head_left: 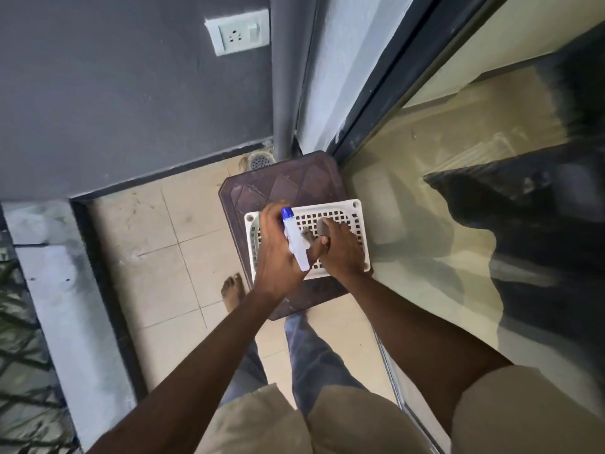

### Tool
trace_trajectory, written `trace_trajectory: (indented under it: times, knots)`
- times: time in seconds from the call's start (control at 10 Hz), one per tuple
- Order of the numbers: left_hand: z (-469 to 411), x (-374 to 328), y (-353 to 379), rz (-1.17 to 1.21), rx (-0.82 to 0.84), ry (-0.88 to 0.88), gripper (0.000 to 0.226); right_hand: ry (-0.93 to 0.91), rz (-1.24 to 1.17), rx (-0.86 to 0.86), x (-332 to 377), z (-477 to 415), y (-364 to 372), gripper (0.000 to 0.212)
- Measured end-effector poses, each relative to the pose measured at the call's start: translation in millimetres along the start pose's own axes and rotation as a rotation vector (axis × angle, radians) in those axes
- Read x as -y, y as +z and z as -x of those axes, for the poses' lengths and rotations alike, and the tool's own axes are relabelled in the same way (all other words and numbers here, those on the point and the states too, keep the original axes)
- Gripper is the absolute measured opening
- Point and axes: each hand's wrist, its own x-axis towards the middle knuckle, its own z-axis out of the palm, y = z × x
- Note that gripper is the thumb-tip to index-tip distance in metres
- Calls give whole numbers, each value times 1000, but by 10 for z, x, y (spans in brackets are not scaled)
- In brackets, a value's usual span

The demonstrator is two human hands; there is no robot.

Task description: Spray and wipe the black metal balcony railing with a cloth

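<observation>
Spray bottle (296,245) gripped in left hand (273,253), right hand (342,253) grasping grey cloth (322,227), over white basket (357,204) on brown stool (281,185)

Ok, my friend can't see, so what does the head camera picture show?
Looking down, a person's left grip holds a white spray bottle with a blue cap, while the right grip pinches a grey cloth in a white basket on a brown stool.

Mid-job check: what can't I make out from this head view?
Head view only.
The cloth is mostly under the right hand; grip unclear.
The spray bottle is wrapped by the left hand; fill level hidden.
The railing is blurred and cut off by the left edge.
</observation>
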Motion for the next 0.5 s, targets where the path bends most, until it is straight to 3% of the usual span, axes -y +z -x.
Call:
trace_trajectory:
  times: [0.1, 0.3, 0.5]
  knots:
    - [74, 77, -50, 7, -36, -32, 79, 16, 36, 64, -40, -47, 41, 63]
    - [181, 67, -185, -9, -47, -11, 78, 109, -189, 158, -93, -160, -108, 67]
    - [430, 171, -280, 10, -16, -145, 105, 111, -258, 50, -191, -55, -306, 59]
